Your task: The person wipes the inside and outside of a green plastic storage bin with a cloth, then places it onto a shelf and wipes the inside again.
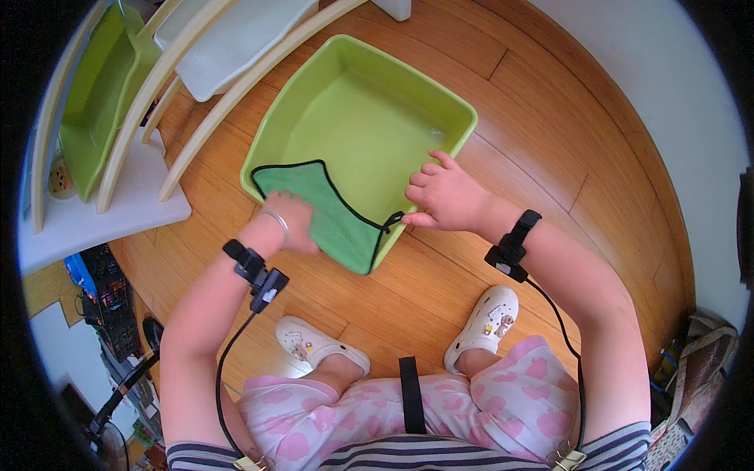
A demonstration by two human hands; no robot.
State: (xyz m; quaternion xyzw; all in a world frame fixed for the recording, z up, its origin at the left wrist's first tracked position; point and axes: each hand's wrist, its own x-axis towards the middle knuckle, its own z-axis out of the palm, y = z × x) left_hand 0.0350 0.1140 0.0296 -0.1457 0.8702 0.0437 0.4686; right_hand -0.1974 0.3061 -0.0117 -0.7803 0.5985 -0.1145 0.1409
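Note:
A light green plastic bin (377, 118) stands on the wood floor in front of me, its inside facing up. Over its near left wall lies a green cloth (347, 229) with black edging and a small black loop at its right corner. My left hand (290, 221) rests on the cloth at the near left rim, its fingers partly hidden and slightly blurred, so its hold is unclear. My right hand (439, 194) grips the bin's right rim near the loop, thumb outside and fingers over the inner side.
A rack with curved wooden bars (218, 120) and a white base (118, 218) stands at the left. It holds a white bin (235, 41) and another green bin (103, 100). A white wall (665, 118) curves along the right. My feet in white clogs (486, 321) are below the bin.

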